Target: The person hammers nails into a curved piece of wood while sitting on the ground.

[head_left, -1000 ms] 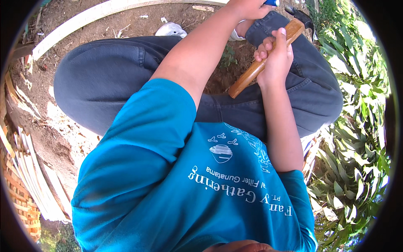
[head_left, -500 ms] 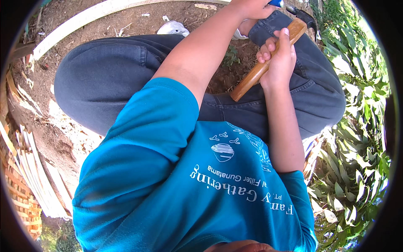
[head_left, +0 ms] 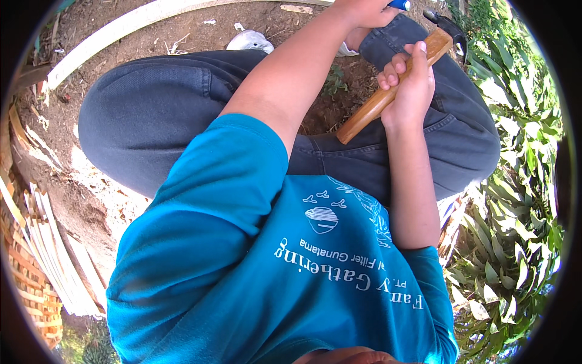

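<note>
My right hand is wrapped round the wooden handle of a hammer, the thumb lying along it. The hammer's dark head is at the upper right, a short way right of a blue handle. My left hand reaches across to the top edge and is closed on that blue handle. Only its end shows, so the kind of tool cannot be told. Part of my left hand is cut off by the frame. The hammer handle's lower end hangs over my lap.
I sit with bent legs in dark trousers on bare soil. A long pale curved strip runs along the far left. Split strips and a woven basket-like thing lie at the left. Leafy plants crowd the right side.
My right hand and the hammer have moved slightly right, widening the gap between the hammer head and the blue handle. The left hand has hardly moved.
</note>
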Motion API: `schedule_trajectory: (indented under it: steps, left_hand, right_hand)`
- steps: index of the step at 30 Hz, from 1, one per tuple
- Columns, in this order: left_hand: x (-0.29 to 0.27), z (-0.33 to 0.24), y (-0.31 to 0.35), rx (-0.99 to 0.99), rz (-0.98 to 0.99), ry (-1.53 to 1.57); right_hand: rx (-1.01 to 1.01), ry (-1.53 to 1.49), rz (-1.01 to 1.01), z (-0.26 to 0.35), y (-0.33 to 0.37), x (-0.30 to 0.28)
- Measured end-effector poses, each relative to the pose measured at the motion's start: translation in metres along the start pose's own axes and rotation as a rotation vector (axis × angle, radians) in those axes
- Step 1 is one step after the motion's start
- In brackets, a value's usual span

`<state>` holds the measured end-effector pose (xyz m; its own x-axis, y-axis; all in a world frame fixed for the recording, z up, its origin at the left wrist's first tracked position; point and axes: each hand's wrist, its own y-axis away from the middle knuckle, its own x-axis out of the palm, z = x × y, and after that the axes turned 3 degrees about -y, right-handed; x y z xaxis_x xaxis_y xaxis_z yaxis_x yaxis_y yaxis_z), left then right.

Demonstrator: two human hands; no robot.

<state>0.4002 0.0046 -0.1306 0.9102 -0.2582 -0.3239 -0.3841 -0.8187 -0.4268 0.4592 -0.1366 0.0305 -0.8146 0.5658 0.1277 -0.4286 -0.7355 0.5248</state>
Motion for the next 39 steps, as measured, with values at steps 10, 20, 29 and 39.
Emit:
schedule_trajectory:
  steps: [10, 20, 29, 39]
  left_hand:
    - [-0.012, -0.012, -0.003, -0.051, 0.046, 0.041]
    - [-0.004, -0.002, 0.001, -0.073, 0.057, 0.007]
    - [-0.008, -0.010, -0.003, -0.088, 0.057, -0.031]
    - [-0.010, 0.031, 0.021, -0.177, 0.060, -0.220]
  right_hand:
    - [0.112, 0.171, 0.043, -0.025, -0.011, -0.003]
    - [-0.053, 0.121, 0.020, -0.011, -0.012, 0.002]
    - [-0.196, 0.076, 0.001, -0.015, -0.010, 0.001]
    - [-0.104, 0.130, 0.024, -0.021, -0.008, 0.002]
